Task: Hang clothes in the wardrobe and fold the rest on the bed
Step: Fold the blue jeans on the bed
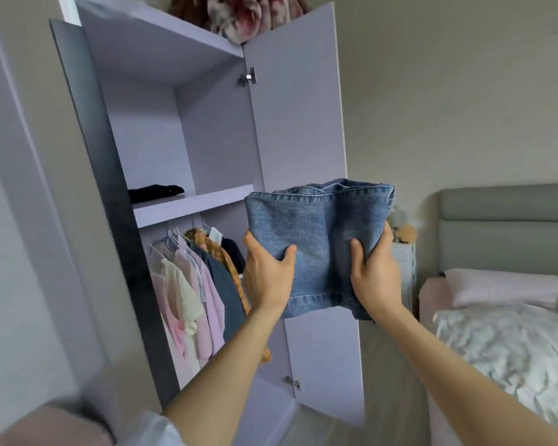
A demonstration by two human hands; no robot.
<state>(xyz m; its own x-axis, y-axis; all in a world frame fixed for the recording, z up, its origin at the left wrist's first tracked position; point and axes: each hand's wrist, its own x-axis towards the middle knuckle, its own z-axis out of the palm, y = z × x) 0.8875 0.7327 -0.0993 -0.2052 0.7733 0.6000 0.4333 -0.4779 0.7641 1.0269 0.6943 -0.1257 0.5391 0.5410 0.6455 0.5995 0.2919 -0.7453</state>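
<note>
The person is holding a folded denim garment (316,239) up in front of the open wardrobe (213,130), near its middle shelf (187,204). The left hand (266,273) and right hand (372,272) are each clamping a lower side of it, thumbs on the near face and fingers (247,243) wrapping behind. The denim is looking thick, fairly stiff and moderately heavy, so supporting it from both sides seems wise to keep the fold together.
</note>
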